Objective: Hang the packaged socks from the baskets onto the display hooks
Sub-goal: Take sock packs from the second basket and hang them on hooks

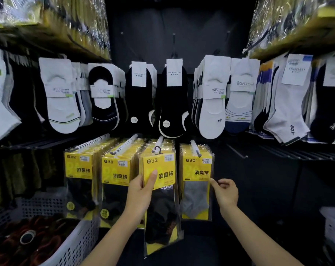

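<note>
Fingers of left hand [141,191] pinching sock pack [162,176]; right hand [225,191] alongside, fingers loosely curled.

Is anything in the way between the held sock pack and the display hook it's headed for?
Nothing visible. The left hand grips the pack, whose black hanger sits right at the bare tip of the hook. The right hand touches the neighbouring grey-sock pack, off to the side.

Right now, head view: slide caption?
Left hand holds yellow sock pack at display hook; right hand touches neighbouring pack.
</note>
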`<state>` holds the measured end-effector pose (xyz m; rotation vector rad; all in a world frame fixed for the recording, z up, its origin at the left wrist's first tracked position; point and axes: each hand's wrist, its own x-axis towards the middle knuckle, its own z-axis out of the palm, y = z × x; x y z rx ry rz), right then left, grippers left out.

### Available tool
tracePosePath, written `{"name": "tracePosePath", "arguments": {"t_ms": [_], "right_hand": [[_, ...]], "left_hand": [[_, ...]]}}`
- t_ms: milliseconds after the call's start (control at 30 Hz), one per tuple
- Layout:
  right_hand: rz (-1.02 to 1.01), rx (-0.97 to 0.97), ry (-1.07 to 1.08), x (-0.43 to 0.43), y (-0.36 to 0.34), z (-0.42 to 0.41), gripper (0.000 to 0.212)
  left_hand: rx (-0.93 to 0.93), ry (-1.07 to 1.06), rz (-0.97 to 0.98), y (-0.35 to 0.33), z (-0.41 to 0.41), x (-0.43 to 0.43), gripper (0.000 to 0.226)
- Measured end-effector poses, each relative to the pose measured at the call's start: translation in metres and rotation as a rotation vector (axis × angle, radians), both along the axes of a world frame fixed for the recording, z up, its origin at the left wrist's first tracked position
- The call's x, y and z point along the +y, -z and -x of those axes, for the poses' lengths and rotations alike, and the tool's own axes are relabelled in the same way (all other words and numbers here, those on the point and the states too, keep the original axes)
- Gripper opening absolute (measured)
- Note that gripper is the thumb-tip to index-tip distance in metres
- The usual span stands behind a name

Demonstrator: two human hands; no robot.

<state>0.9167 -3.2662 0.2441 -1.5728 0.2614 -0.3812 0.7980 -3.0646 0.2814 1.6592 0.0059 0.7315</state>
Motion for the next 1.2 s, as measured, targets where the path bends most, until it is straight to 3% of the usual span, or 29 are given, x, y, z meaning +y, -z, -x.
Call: {"name": "tracePosePath", "arguments": {"t_ms": [133,233,300,500,733,933,1067,1200], "right_hand": [[-0.087,-0.119,-0.320,0.003,-0.009,0.029,0.024],[-0.096,-0.140,-0.609,0.008,-0.020,0.054,0.031],[-0.125,-0.136,-0.686,0.008,-0.019,0.063,0.024],[-0.182,-0.234,-0.396,-0.008,-0.019,0.058,0.011],[-0.011,-0.355,-0.376,-0.005,-0.043,0.031,0.005],[0.056,-0.258,-0.375,0.011,-0.037,0.003,0.005],[0.038,-0.161,-0.265,0.013,-0.021,-0.005,0.024],[0.056,-0.129,-0.166,0.007,0.009,0.007,0.023]], "left_hand": [[0.056,0.130,0.025,0.010,-0.005,-0.015,0.008],[0.073,0.209,0.039,0.018,-0.009,-0.033,0.011],[0.106,0.252,0.043,0.024,-0.011,-0.046,0.015],[0.192,0.311,0.072,0.029,-0.024,-0.070,0.017],[0.198,0.280,0.063,0.025,-0.035,-0.081,0.060],[0.216,0.179,0.088,0.030,-0.051,-0.073,0.065],[0.252,0.203,0.068,0.044,-0.055,-0.071,0.060],[0.297,0.189,0.006,0.075,-0.047,-0.067,0.060]]}}
